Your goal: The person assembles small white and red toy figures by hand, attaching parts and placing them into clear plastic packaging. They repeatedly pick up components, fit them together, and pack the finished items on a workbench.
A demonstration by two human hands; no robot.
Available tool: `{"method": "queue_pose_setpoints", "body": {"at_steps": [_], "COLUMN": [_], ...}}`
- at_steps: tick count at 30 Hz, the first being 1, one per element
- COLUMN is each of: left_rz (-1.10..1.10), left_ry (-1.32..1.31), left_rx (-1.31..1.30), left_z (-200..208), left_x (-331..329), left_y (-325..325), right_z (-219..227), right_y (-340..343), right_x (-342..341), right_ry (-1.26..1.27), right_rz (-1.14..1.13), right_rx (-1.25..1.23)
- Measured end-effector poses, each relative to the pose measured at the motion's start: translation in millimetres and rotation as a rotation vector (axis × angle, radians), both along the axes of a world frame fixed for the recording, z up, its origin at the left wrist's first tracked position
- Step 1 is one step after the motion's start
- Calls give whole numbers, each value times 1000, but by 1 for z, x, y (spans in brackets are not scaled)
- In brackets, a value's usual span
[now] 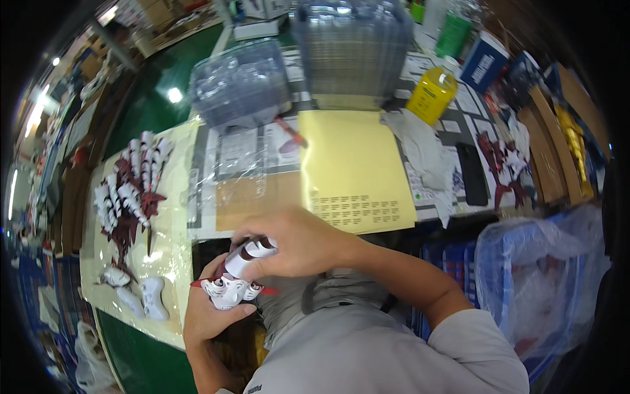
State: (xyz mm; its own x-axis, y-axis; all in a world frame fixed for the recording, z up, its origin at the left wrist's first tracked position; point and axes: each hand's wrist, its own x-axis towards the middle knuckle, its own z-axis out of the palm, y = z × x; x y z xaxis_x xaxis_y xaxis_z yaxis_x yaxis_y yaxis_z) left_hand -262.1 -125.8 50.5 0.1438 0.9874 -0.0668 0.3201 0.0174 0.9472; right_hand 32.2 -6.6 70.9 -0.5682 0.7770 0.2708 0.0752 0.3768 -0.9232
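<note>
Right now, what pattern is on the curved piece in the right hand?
The curved piece has white and dark red bands; the head view shows it best.

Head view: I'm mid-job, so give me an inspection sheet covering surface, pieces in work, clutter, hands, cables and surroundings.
Surface: table with papers and a yellow sheet lying on it.
Pieces in work: white-and-red piece with a banded part against it; whether they are joined, cannot tell. Similar banded pieces piled at left.
Clutter: stacked clear trays, yellow bottle, black phone.
Hands: left hand holds the white-and-red piece; right hand, slightly blurred, grips the banded part.
Cables: nothing seen.
Surroundings: blue basket and cardboard at right.
</note>
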Motion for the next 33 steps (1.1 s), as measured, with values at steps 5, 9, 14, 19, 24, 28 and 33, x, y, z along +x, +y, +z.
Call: {"method": "queue_pose_setpoints", "body": {"at_steps": [5, 9, 14, 19, 24, 28, 33], "left_rz": [589, 242, -24, -584, -501, 64, 177], "left_ry": [-896, -362, -141, 627, 91, -723, -810], "left_rx": [301, 82, -64, 111, 68, -71, -175], "left_z": [6, 20, 51, 79, 55, 17, -23], "left_x": [11, 9, 32, 56, 57, 89, 113], "left_y": [8, 2, 19, 43, 51, 40, 27], "right_z": [6, 11, 39, 34, -4, -20, -25], "right_y": [10, -45, -105, -114, -96, -96, -79], "right_x": [71, 112, 102, 55, 57, 51, 48], "right_ry": [590, 550, 300, -191, -352, -219, -183], "right_rz": [-591, -718, -346, -236, -72, -177, -147], "right_rx": [-34, 124, 665, 554, 40, -106, 51]}}
